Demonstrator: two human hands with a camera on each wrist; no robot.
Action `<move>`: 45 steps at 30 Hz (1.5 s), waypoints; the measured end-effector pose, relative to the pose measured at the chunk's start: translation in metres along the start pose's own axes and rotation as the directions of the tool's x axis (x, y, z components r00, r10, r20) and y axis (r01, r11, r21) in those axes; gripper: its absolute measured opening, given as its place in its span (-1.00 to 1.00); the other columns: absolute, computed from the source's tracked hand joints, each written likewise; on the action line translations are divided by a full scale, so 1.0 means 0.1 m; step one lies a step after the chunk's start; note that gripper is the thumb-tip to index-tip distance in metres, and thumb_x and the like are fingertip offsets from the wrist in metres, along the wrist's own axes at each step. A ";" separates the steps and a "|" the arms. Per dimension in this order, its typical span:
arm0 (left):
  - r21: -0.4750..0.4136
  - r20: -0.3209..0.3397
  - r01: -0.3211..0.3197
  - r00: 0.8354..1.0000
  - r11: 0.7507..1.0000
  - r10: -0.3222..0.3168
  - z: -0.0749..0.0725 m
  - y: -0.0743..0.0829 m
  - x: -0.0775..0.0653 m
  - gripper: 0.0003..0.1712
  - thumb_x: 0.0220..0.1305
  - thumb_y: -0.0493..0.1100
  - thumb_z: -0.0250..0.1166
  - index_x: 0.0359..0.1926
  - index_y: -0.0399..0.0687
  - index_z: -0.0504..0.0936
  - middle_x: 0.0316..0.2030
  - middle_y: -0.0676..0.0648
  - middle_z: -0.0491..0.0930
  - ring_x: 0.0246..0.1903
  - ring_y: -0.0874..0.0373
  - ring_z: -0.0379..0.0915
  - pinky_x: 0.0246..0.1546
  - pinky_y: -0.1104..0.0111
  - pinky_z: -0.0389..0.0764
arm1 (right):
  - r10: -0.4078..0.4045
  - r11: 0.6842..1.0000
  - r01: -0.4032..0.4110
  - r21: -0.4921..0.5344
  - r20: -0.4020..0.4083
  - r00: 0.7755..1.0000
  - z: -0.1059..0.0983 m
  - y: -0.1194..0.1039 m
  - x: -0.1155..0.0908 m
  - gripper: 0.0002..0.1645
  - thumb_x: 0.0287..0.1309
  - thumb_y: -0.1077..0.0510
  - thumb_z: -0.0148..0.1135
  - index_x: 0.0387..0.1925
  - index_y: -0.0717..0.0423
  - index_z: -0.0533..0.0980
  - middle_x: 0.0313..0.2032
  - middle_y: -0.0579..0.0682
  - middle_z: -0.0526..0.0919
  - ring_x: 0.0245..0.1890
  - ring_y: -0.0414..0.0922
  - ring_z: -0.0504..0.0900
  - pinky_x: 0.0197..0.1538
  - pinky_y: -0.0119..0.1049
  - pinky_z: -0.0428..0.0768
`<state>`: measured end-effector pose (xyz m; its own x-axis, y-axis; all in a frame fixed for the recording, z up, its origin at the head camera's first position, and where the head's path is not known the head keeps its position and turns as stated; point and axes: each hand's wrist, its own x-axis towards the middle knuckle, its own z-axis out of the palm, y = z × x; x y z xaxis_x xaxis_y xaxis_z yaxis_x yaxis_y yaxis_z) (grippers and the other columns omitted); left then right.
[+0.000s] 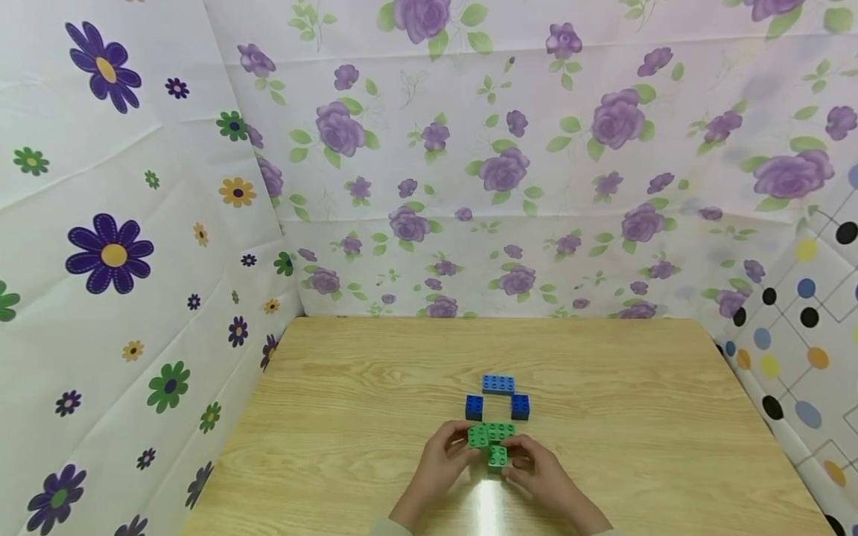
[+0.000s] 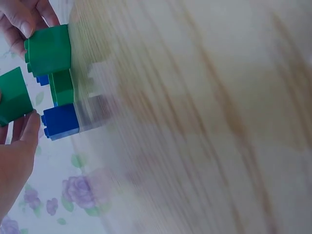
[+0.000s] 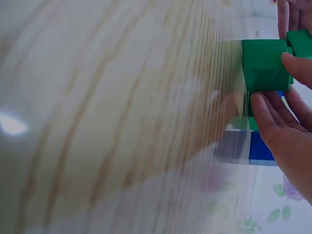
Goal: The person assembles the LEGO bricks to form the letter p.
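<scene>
My left hand (image 1: 439, 458) pinches a small square green toy building block (image 1: 478, 437), raised off the table in the left wrist view. My right hand (image 1: 543, 476) grips a second square green block (image 1: 497, 458) that stands on the table, thumb and fingers at its right side. Just behind both hands lies a longer green block (image 1: 499, 430), partly covered by the held block and the right fingertips. In the right wrist view, the right-hand block (image 3: 265, 63) stands in front of the raised one (image 3: 300, 43).
Beyond the green blocks, two dark blue square blocks (image 1: 474, 406) (image 1: 520, 406) stand left and right, with a lighter blue long block (image 1: 498, 384) behind them. The wooden table (image 1: 362, 387) meets flowered cloth walls (image 1: 436, 179) at the back and sides.
</scene>
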<state>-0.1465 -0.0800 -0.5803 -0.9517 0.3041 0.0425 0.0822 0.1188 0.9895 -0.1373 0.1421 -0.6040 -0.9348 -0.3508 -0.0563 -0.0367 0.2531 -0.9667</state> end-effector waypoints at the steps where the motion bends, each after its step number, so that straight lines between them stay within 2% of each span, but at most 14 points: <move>1: -0.005 0.011 0.002 1.000 1.000 -0.002 0.01 0.01 0.00 -0.55 0.24 -0.27 0.31 0.15 -0.17 0.47 0.12 -0.10 0.48 0.18 -0.05 0.39 0.21 0.34 0.47 | 0.005 1.000 -0.005 -0.002 0.000 1.000 0.00 0.00 0.00 -0.49 0.16 0.24 0.33 0.13 0.22 0.41 0.12 0.19 0.49 0.10 0.10 0.52 0.08 -0.23 0.62; 9: -0.030 0.053 -0.037 0.998 0.999 0.038 0.08 0.01 0.00 -0.59 0.23 -0.31 0.32 0.10 -0.20 0.51 0.14 -0.21 0.47 0.17 -0.09 0.40 0.21 0.25 0.48 | 0.023 1.000 -0.023 -0.007 0.001 1.000 0.00 -0.02 0.00 -0.46 0.14 0.22 0.35 0.14 0.23 0.41 0.11 0.18 0.51 0.08 0.10 0.53 0.07 -0.19 0.63; 14: -0.002 0.076 -0.047 0.996 0.999 0.047 0.11 -0.02 0.01 -0.63 0.22 -0.30 0.33 0.05 -0.15 0.54 0.08 -0.14 0.51 0.15 -0.07 0.43 0.21 0.20 0.49 | 0.014 1.000 -0.014 -0.019 -0.001 1.000 0.00 -0.02 0.00 -0.45 0.13 0.20 0.36 0.13 0.26 0.41 0.10 0.20 0.51 0.09 0.13 0.52 0.08 -0.18 0.62; 22: 0.019 0.090 -0.036 0.995 0.999 0.035 0.13 -0.01 0.01 -0.61 0.21 -0.28 0.34 0.07 -0.15 0.53 0.08 -0.10 0.52 0.14 -0.03 0.44 0.18 0.29 0.51 | 0.001 0.999 -0.001 -0.043 -0.012 1.000 0.00 0.01 0.01 -0.45 0.13 0.19 0.36 0.12 0.27 0.41 0.09 0.22 0.51 0.08 0.14 0.53 0.08 -0.20 0.62; 31: 0.067 0.105 -0.037 0.994 0.997 0.030 0.12 -0.02 0.03 -0.60 0.23 -0.28 0.32 0.10 -0.10 0.53 0.09 -0.09 0.52 0.11 0.02 0.48 0.14 0.32 0.55 | 0.005 1.000 -0.005 -0.019 -0.010 1.000 0.01 0.02 0.02 -0.44 0.12 0.21 0.37 0.12 0.29 0.41 0.09 0.22 0.51 0.09 0.14 0.53 0.08 -0.21 0.62; 37: 0.123 0.127 -0.096 0.989 0.988 0.080 0.12 -0.03 0.06 -0.59 0.23 -0.28 0.31 0.10 -0.11 0.51 0.10 -0.11 0.53 0.10 0.01 0.49 0.15 0.29 0.54 | 0.006 1.000 -0.006 -0.018 -0.022 1.000 0.01 0.00 0.02 -0.45 0.11 0.23 0.37 0.11 0.30 0.41 0.08 0.23 0.52 0.09 0.15 0.52 0.08 -0.23 0.62; 40: 0.167 0.145 -0.115 0.985 0.979 0.091 0.12 -0.03 0.07 -0.60 0.23 -0.26 0.31 0.10 -0.11 0.51 0.07 -0.07 0.54 0.08 0.08 0.49 0.15 0.33 0.53 | 0.012 1.000 -0.013 -0.020 -0.027 1.000 0.02 -0.01 0.02 -0.45 0.09 0.24 0.38 0.10 0.31 0.42 0.06 0.23 0.54 0.09 0.16 0.53 0.08 -0.24 0.62; 45: 0.225 0.164 -0.110 0.984 0.968 0.073 0.12 -0.01 0.09 -0.60 0.24 -0.22 0.32 0.10 -0.07 0.51 0.04 0.04 0.54 0.05 0.21 0.49 0.13 0.42 0.52 | 0.022 1.000 -0.022 -0.013 -0.029 0.999 0.02 0.00 0.02 -0.45 0.09 0.24 0.39 0.10 0.32 0.43 0.05 0.21 0.55 0.08 0.15 0.53 0.07 -0.24 0.63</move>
<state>-0.1513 -0.0660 -0.5828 -0.8816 0.4631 0.0917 0.2507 0.2946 0.9221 -0.1382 0.1401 -0.6046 -0.9451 -0.3191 -0.0704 -0.0203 0.2724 -0.9620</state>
